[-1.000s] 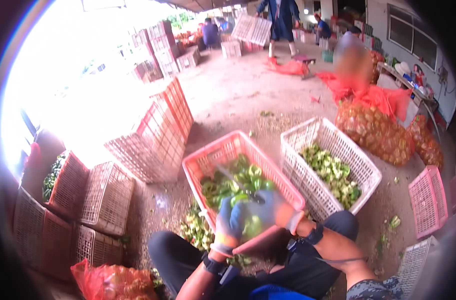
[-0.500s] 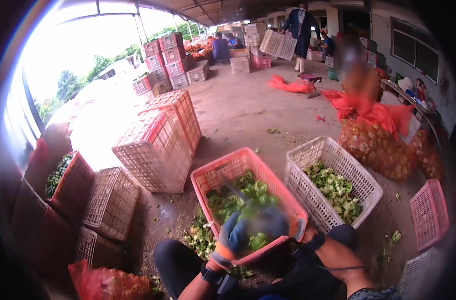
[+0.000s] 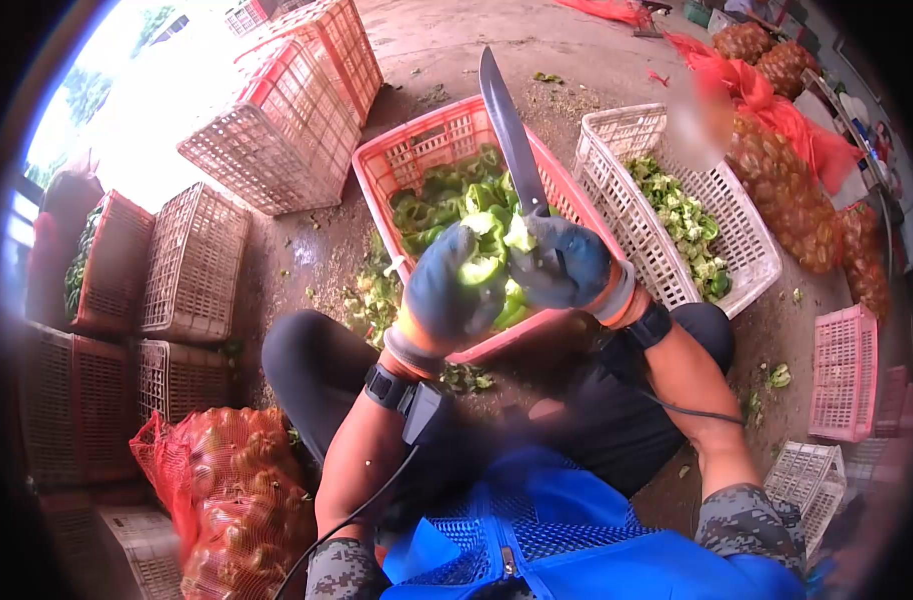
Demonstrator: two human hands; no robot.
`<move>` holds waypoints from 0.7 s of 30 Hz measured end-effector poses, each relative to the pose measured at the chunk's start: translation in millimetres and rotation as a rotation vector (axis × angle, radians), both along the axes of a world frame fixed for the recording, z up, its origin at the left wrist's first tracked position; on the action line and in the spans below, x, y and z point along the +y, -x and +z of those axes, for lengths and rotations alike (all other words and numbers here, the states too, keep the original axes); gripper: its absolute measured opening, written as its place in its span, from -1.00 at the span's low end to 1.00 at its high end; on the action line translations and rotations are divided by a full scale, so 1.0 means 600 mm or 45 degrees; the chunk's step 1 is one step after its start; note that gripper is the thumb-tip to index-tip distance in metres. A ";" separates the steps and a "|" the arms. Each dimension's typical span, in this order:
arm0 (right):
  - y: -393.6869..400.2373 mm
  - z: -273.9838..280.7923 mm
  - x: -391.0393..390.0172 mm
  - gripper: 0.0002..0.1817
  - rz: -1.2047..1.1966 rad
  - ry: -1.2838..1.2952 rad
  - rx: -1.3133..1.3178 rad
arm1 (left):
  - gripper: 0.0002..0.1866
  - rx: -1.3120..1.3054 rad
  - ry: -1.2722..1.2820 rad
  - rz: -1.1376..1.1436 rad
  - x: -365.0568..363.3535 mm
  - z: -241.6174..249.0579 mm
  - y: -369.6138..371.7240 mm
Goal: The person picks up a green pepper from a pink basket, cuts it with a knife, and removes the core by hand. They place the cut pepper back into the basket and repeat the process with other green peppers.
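Over the pink crate [image 3: 377,180], both gloved hands are close together. My left hand [image 3: 439,285] is closed around a cut green bell pepper [image 3: 485,252], its pale inside showing. My right hand [image 3: 569,262] grips a large knife [image 3: 512,130] with the blade pointing up and away from me. A pale green pepper piece [image 3: 521,234], perhaps the core, shows at the right hand's fingertips. Several green peppers [image 3: 432,205] lie in the pink crate below. The knife's handle is mostly hidden in the glove.
Right of the pink crate stands a white crate [image 3: 762,255] holding pepper trimmings [image 3: 677,215]. Net bags of onion-like bulbs [image 3: 782,195] lie beyond it; another net bag [image 3: 242,500] sits at lower left. Stacked crates [image 3: 277,130] stand ahead left, and scraps litter the floor.
My view has tilted downward. The knife has swung from lying over the peppers to pointing upward, and the opened pepper now shows clearly between my hands.
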State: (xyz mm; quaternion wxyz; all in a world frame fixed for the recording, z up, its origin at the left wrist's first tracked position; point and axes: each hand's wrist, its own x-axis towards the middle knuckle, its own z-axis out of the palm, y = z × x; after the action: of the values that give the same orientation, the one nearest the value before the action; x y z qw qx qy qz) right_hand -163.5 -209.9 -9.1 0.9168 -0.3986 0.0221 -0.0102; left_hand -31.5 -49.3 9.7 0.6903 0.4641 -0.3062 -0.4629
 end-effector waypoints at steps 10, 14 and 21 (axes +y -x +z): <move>0.057 0.015 -0.092 -0.65 -0.666 -0.079 -0.045 | -0.39 -0.641 -0.266 0.277 -0.008 -0.022 -0.040; 0.142 -0.023 -0.231 -0.48 -1.022 -0.396 -0.161 | -0.47 -0.893 -0.052 0.563 0.064 0.041 -0.093; 0.141 -0.069 -0.283 -0.80 -1.106 -0.205 0.086 | -0.86 -0.552 -0.264 0.930 0.362 -0.024 -0.277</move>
State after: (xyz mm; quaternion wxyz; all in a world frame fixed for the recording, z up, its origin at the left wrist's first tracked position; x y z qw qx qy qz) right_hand -248.0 -379.7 -50.6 0.8543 -0.2798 0.2181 -0.3799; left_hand 134.7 167.9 -4.5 0.6784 0.6951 -0.2118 -0.1087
